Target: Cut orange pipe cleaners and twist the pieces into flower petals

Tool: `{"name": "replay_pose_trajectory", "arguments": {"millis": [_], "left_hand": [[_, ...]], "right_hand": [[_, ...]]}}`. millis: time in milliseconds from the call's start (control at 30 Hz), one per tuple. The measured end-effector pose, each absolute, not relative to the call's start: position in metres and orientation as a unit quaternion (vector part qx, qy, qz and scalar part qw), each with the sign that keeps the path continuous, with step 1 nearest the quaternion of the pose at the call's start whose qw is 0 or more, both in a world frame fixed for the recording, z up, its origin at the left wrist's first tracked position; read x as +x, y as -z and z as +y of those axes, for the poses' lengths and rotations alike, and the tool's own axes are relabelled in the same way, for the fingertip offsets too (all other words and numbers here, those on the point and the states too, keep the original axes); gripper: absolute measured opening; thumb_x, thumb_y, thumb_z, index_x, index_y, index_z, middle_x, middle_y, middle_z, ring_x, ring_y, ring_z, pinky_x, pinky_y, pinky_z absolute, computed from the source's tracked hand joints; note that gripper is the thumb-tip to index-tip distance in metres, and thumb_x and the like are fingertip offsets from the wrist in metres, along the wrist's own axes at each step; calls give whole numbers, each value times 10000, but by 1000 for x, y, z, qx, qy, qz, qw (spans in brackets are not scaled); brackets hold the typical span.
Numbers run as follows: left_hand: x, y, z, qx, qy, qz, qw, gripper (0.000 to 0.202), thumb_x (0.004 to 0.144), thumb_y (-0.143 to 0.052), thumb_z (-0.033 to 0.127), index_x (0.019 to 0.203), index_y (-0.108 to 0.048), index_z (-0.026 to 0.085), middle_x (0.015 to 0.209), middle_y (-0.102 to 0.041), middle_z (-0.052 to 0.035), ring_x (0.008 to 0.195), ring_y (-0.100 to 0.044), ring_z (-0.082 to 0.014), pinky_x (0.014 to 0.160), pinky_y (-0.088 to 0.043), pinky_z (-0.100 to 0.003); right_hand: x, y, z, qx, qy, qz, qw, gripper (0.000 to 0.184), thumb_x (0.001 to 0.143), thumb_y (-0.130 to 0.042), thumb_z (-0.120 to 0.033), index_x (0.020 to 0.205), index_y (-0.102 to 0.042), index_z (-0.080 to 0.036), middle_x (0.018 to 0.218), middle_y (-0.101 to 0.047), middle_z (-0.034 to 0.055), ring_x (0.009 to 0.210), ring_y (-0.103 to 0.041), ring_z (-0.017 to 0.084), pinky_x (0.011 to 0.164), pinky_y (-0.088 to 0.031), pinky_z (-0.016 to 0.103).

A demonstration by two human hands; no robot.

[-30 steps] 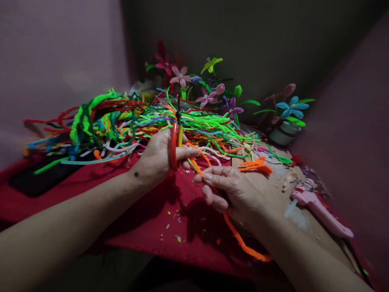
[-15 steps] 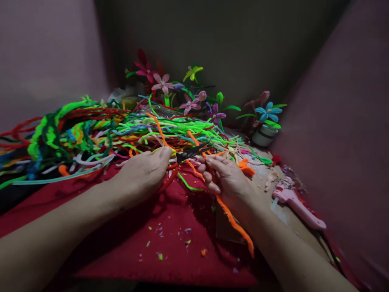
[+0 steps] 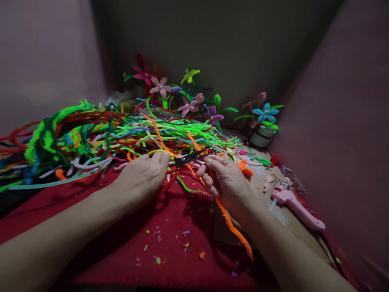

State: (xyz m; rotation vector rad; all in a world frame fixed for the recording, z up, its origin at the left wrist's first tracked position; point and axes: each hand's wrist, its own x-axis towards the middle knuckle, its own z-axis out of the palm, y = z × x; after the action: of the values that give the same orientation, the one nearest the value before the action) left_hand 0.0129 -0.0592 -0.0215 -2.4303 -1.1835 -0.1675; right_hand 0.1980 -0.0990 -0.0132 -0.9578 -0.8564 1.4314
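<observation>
My left hand (image 3: 144, 176) is closed around a pair of scissors (image 3: 191, 157) with black blades; its handles are mostly hidden by the fingers. The blades point right, toward my right fingertips. In my right hand (image 3: 226, 176), the thumb and index finger pinch an orange pipe cleaner (image 3: 232, 225), while the other fingers curl loosely. One end of it hangs down past the palm. At the pinch, the blade tips lie by the orange strand, but I cannot tell whether they touch it. An orange petal shape (image 3: 245, 168) lies just beyond my right hand.
A heap of coloured pipe cleaners (image 3: 170, 132) spreads across the back and left. Behind it stand fuzzy flowers (image 3: 160, 86), and at right a jar (image 3: 263, 136) holds a blue one. A pink glue gun (image 3: 299, 209) lies on cardboard. Scraps dot the red cloth (image 3: 121, 255).
The view has shifted slightly. Both hands keep their holds, and the scissors stay close to the right fingertips with little visible movement.
</observation>
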Motion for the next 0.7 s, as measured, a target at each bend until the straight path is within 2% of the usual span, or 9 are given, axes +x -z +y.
{"name": "replay_pose_trajectory", "arguments": {"millis": [267,467,700], "left_hand": [[13,20,-62,-873,61,-425,232,267,808,-321,47,880,-562,138,733,-586,-102,597,-557,-225,513,-385,-317],[16,19,-64,-874,88,-446,174,247,791,-329,42,816,-548,152,673,-562,-87,557,-553,-234,473,-361,-318],[17,18,-63,-874,41,-446,187,259,809,-306,47,845,-544,141,739,-597,-101,585,-590,-230,464,-375,-306]], "right_hand": [[198,14,-98,-402,-621,-370,562,135,767,-536,-203,643,-494,-169,440,-545,-33,305,-351,36,253,-234,129],[198,15,-99,-404,-612,-375,567,89,751,-541,-190,674,-509,-159,564,-633,2,333,-388,32,259,-241,131],[198,14,-100,-405,-611,-374,568,78,755,-545,-190,688,-529,-153,567,-638,-1,325,-383,30,258,-244,129]]}}
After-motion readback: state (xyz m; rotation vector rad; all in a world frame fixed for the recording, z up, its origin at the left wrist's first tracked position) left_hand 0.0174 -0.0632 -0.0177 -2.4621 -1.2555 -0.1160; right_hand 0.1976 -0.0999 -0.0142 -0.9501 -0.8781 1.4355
